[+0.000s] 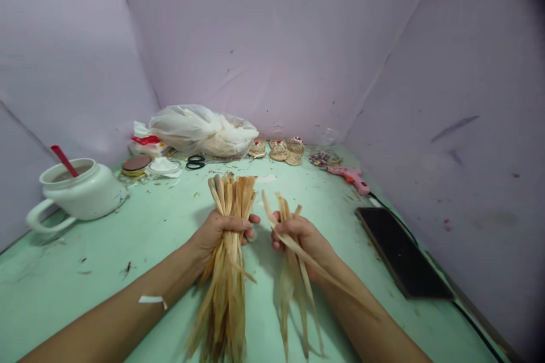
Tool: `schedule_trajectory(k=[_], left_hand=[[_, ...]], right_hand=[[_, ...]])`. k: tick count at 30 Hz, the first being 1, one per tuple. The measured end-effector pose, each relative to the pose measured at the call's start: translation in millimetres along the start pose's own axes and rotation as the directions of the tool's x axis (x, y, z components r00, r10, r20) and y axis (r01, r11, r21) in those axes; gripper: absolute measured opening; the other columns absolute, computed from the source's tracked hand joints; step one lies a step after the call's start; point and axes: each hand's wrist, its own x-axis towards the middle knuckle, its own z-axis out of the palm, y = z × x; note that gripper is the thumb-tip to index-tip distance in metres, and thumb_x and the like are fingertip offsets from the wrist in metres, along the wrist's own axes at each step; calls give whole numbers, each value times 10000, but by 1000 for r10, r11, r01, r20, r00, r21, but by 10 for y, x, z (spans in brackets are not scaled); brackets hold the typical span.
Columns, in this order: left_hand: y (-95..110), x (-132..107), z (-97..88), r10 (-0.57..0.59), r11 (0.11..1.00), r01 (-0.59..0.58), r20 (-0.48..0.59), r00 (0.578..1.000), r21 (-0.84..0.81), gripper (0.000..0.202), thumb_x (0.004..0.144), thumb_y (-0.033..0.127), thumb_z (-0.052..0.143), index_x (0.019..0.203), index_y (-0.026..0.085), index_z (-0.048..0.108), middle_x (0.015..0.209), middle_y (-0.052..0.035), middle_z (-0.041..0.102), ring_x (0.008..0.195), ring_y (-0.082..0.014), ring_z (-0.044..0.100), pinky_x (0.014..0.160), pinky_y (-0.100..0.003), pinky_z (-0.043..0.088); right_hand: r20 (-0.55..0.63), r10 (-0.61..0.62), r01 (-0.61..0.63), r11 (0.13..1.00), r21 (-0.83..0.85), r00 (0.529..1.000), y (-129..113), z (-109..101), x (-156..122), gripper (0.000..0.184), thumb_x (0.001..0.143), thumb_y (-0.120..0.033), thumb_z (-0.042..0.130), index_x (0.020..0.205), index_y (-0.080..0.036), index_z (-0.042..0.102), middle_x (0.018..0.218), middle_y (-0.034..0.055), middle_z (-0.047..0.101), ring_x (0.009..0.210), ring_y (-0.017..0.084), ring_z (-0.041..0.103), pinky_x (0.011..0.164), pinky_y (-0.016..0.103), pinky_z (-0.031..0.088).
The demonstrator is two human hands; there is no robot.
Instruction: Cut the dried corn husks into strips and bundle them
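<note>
A thick bundle of dried husk strips [225, 295] hangs upright in my left hand [217, 232], whose fingers and thumb wrap round it near the top. The cut ends stick up above the thumb, and the long ends spread down over the table. To the right, my right hand [300, 229] pinches a smaller bunch of husk strips [292, 278]. One pale strip from that bunch slants across my right wrist and forearm. The two bunches are apart.
On the green table [157, 249] stand a white mug [91, 195] with a red straw, scissors [198, 162], a round lid [136, 163], a plastic bag [204, 130], small woven slippers [286, 151], a bead dish [326, 157], a pink glue gun [351, 177] and a phone [402, 252]. Walls enclose the back and sides.
</note>
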Motion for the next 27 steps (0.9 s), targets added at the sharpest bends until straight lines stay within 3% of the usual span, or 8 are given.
schedule_trajectory(k=[3, 6, 10, 12, 14, 17, 23, 27], left_hand=[[27, 9, -52, -104, 991, 110, 77, 992, -76, 195, 586, 81, 584, 736, 13, 688, 528, -87, 616, 441, -96, 537, 436, -170, 437], [10, 63, -134, -165, 977, 182, 150, 975, -112, 236, 595, 82, 572, 791, 22, 690, 629, -112, 658, 522, -121, 587, 497, -187, 472], [-62, 116, -197, -171, 973, 191, 153, 973, -130, 282, 577, 74, 583, 838, 59, 691, 753, -122, 695, 625, -162, 635, 588, -236, 511], [-101, 100, -168, -183, 976, 193, 102, 978, -98, 265, 577, 74, 600, 825, 57, 693, 717, -115, 697, 599, -168, 635, 584, -252, 514], [-132, 64, -98, -157, 983, 163, 72, 985, -81, 273, 571, 72, 616, 832, 64, 694, 684, -103, 697, 572, -166, 631, 572, -254, 510], [-161, 21, 20, -51, 993, 66, 149, 988, -100, 381, 540, 51, 625, 915, 78, 686, 760, -113, 713, 633, -190, 648, 633, -282, 514], [-149, 60, 28, -10, 994, 29, 174, 985, -108, 418, 545, 52, 625, 959, 75, 679, 856, -149, 712, 780, -280, 659, 757, -394, 498], [-132, 66, -23, -6, 998, 14, 149, 989, -55, 366, 548, 60, 666, 913, 75, 687, 700, -103, 701, 586, -191, 628, 590, -290, 494]], right_hand=[[-104, 74, -58, 988, 144, 992, -33, 4, 24, 89, 506, -97, 562, 587, -132, 575, 541, 6, 562, 508, 98, 531, 536, 207, 469], [-109, 71, -50, 981, 187, 991, -18, 15, 38, 177, 465, -29, 555, 604, -138, 549, 576, 8, 563, 530, 99, 541, 532, 199, 479], [-98, -23, 47, 966, 253, 995, 30, 8, 38, 343, 421, -28, 548, 726, -179, 502, 519, -65, 469, 450, 64, 436, 338, 131, 250], [-123, -76, 95, 984, 153, 990, 63, 12, 25, 361, 458, -93, 631, 783, -183, 502, 500, -79, 454, 422, 55, 396, 338, 138, 195], [-111, -142, 144, 989, 13, 984, 102, 33, 8, 369, 486, -189, 719, 787, -179, 506, 507, -72, 484, 435, 65, 425, 382, 163, 266], [-49, -193, 187, 977, -104, 980, 153, 72, -11, 329, 472, -255, 762, 686, -159, 531, 542, -40, 531, 499, 101, 486, 490, 224, 365], [-131, -154, 131, 977, -170, 979, 142, 32, 20, 249, 502, -259, 730, 511, -159, 503, 420, -75, 396, 416, 62, 336, 432, 220, 259], [-139, -134, 111, 980, -164, 981, 136, 1, 43, 287, 496, -297, 752, 538, -156, 506, 406, -90, 369, 397, 48, 296, 419, 213, 226]])
